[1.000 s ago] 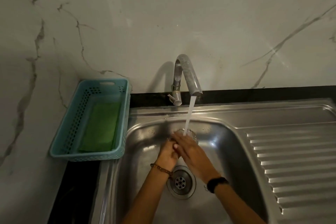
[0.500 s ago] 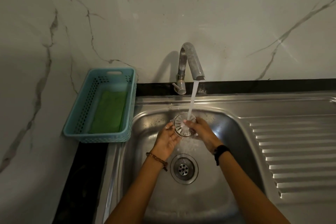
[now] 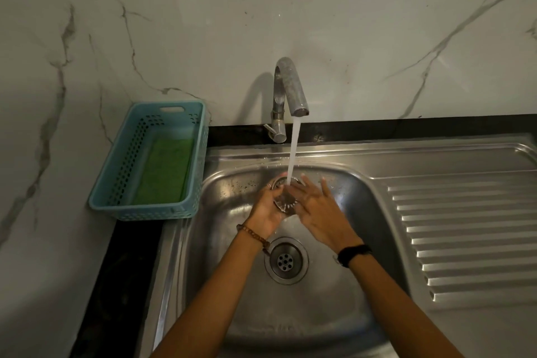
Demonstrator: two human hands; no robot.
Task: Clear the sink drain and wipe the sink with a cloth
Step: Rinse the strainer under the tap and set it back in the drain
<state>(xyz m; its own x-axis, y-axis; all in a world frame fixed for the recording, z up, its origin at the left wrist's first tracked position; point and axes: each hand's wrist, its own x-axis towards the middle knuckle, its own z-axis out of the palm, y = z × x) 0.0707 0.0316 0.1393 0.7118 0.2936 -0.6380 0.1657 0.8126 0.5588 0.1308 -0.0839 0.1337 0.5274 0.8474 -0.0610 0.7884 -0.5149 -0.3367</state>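
Stainless steel sink (image 3: 363, 285), ribbed drainboard at right, basin not yet wiped. Curved metal tap (image 3: 287, 87), running. Perforated blue plastic basket (image 3: 116, 171) left of the basin, holding the flat green cloth (image 3: 162, 171), apparently unused. Open drain (image 3: 286, 260), its round slotted strainer (image 3: 286, 197) lifted out, gripped in the left hand (image 3: 267, 208) under the stream; right hand (image 3: 319, 212), fingers spread, rubs it.

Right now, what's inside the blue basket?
A green cloth lies flat on the bottom of the blue basket. Anything under the cloth is hidden.
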